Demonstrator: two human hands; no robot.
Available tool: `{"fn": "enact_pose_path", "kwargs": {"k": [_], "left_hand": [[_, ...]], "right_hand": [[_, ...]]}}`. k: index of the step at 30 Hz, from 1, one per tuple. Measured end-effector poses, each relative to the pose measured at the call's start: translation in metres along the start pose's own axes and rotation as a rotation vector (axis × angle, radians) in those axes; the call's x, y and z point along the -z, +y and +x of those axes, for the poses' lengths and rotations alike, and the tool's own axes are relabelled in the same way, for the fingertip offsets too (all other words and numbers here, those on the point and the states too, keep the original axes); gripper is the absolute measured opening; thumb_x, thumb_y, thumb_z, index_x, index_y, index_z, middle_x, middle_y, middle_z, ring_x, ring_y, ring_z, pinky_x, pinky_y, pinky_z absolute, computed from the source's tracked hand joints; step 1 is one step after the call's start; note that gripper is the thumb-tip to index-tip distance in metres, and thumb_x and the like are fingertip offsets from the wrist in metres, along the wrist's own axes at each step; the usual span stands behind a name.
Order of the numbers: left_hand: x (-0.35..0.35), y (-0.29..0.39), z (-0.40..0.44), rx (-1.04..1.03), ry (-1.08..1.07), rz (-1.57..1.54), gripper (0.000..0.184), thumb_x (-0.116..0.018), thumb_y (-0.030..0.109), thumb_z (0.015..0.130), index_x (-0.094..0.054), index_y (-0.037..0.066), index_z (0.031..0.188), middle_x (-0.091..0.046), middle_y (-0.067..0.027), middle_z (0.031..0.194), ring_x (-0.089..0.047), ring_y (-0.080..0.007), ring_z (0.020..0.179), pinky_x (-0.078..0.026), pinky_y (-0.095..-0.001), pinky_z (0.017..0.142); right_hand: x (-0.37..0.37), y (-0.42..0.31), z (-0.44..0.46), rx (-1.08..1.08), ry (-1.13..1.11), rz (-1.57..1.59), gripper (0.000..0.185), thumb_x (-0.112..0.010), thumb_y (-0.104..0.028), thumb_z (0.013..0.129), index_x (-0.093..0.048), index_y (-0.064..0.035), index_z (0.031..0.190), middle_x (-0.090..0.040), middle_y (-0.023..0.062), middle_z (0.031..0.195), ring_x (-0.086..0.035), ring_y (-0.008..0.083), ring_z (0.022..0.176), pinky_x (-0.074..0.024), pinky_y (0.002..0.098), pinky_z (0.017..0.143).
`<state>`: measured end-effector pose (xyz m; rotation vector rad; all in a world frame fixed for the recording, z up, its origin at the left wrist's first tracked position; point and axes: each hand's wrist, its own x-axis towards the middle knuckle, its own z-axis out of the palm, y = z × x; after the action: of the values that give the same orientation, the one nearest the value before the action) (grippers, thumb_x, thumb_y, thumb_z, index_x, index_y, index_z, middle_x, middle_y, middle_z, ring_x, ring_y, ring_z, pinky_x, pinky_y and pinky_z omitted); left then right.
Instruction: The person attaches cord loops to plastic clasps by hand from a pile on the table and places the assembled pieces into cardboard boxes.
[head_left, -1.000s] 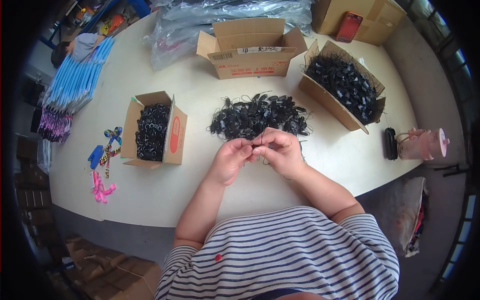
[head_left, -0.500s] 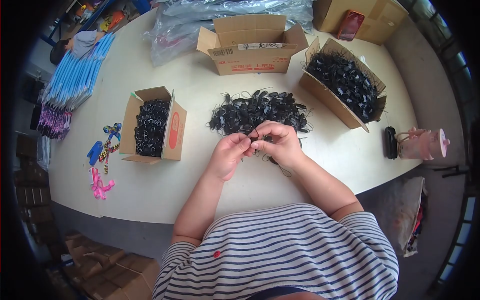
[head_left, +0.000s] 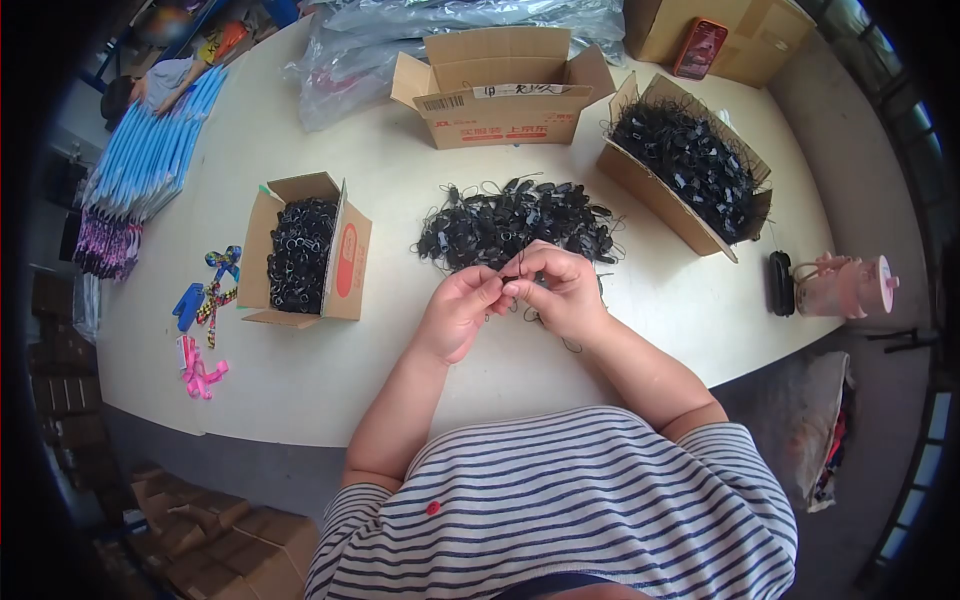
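My left hand (head_left: 458, 312) and my right hand (head_left: 562, 292) meet at the near edge of a pile (head_left: 512, 220) of black cord-loop connectors. Between the fingertips of both hands is a small black connector (head_left: 509, 279), mostly hidden; a thin cord stands up from it. Both hands are closed in a pinch. Beneath my right hand, a few loose loops stick out onto the table. To the left stands an open carton (head_left: 352, 245) holding black pieces with metal rings (head_left: 302, 255). At the right, another open carton (head_left: 655, 198) is heaped with black looped connectors (head_left: 690, 165).
An open box (head_left: 510, 118) stands at the back, before plastic bags (head_left: 350, 70). A phone (head_left: 700, 48) leans on a carton. Right: a black case (head_left: 780, 284) and pink bottle (head_left: 845, 288). Left: lanyards (head_left: 205, 378) and blue packets (head_left: 160, 140), with a person (head_left: 165, 85) behind.
My hands stay pinched together in nearly the same place, with only slight finger movement. At the upper left, the other person has come further into view, an arm over the blue packets.
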<state>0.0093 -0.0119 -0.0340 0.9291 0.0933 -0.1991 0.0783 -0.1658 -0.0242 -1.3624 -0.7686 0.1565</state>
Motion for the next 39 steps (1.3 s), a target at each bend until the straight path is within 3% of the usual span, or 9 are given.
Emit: {"fn": "enact_pose_path", "kwargs": {"k": [6,13,17,21,22,25,29,32,39], "left_hand": [[0.003,0.001,0.001,-0.013,0.082,-0.087,0.009,-0.051,0.014,0.088,-0.054,0.006,0.087,-0.057,-0.0045,0.079,-0.052,-0.0129,0.072,-0.043,-0.0265,0.068],[0.015,0.022,0.002,-0.033,0.07,-0.352,0.008,-0.045,0.014,0.083,-0.048,0.008,0.087,-0.052,-0.009,0.083,-0.052,-0.0168,0.069,-0.044,-0.029,0.059],[0.016,0.035,-0.002,-0.11,0.176,-0.259,0.009,-0.043,0.012,0.084,-0.048,0.006,0.088,-0.051,-0.008,0.085,-0.05,-0.0147,0.067,-0.04,-0.0239,0.057],[-0.001,0.046,-0.012,-0.107,0.29,0.343,0.009,-0.053,0.004,0.08,-0.052,0.003,0.089,-0.047,-0.0016,0.078,-0.044,-0.0133,0.066,-0.037,-0.0225,0.059],[0.0,0.041,-0.013,-0.202,0.262,0.739,0.015,-0.06,0.0,0.074,-0.056,0.003,0.088,-0.044,-0.0004,0.074,-0.042,-0.0131,0.064,-0.037,-0.0239,0.058],[-0.011,0.043,-0.023,-0.156,0.105,1.369,0.017,-0.063,0.002,0.07,-0.058,0.005,0.086,-0.046,-0.004,0.073,-0.045,-0.0162,0.065,-0.039,-0.0272,0.06],[0.001,0.019,-0.024,-0.146,0.123,1.613,0.018,-0.063,0.004,0.069,-0.058,0.004,0.087,-0.049,-0.0085,0.075,-0.051,-0.0246,0.07,-0.042,-0.033,0.066],[0.006,0.012,-0.018,-0.193,0.17,1.665,0.013,-0.062,0.007,0.074,-0.056,0.003,0.084,-0.048,-0.0065,0.071,-0.051,-0.0187,0.064,-0.042,-0.0296,0.06],[-0.002,0.035,-0.01,0.029,0.243,0.282,0.005,-0.056,0.01,0.085,-0.053,0.007,0.087,-0.047,0.0034,0.071,-0.035,-0.0018,0.051,-0.027,-0.0158,0.045]], "right_hand": [[0.014,0.005,0.008,0.021,0.107,0.183,0.013,-0.065,0.003,0.074,-0.058,0.0005,0.085,-0.061,0.0078,0.084,-0.056,0.0116,0.073,-0.0466,0.0241,0.07],[0.014,0.0,0.01,-0.468,0.147,0.787,0.009,-0.051,-0.004,0.084,-0.054,-0.0015,0.093,-0.059,0.0094,0.082,-0.059,0.0153,0.073,-0.0542,0.0275,0.061],[0.017,-0.004,0.015,-0.637,0.218,0.775,0.013,-0.041,-0.004,0.085,-0.052,0.0,0.09,-0.058,0.0103,0.076,-0.056,0.0137,0.062,-0.0523,0.0257,0.053],[0.016,0.0,0.014,-0.685,0.227,0.753,0.011,-0.043,-0.006,0.084,-0.052,-0.003,0.088,-0.055,0.0065,0.076,-0.054,0.0122,0.064,-0.0506,0.0265,0.056],[0.014,0.0,0.013,-0.673,0.236,0.747,0.01,-0.043,-0.006,0.084,-0.053,-0.0036,0.088,-0.055,0.0056,0.076,-0.053,0.0119,0.065,-0.05,0.0267,0.057],[0.014,-0.001,0.011,-0.65,0.21,0.717,0.008,-0.046,-0.008,0.085,-0.054,-0.0051,0.088,-0.053,0.0022,0.075,-0.051,0.0102,0.067,-0.0473,0.027,0.06],[0.011,-0.001,0.01,-0.666,0.158,0.667,0.006,-0.05,-0.009,0.085,-0.055,-0.005,0.086,-0.053,0.0012,0.073,-0.051,0.0094,0.065,-0.0464,0.0256,0.06],[0.009,-0.001,0.01,-0.684,0.104,0.622,0.007,-0.051,-0.008,0.085,-0.057,-0.0049,0.087,-0.055,0.0007,0.073,-0.051,0.0087,0.063,-0.0451,0.0232,0.06],[0.001,-0.005,0.006,-0.716,-0.079,0.355,0.014,-0.056,-0.009,0.084,-0.061,-0.0024,0.095,-0.06,0.0017,0.077,-0.05,0.006,0.062,-0.0421,0.0189,0.058]]}}
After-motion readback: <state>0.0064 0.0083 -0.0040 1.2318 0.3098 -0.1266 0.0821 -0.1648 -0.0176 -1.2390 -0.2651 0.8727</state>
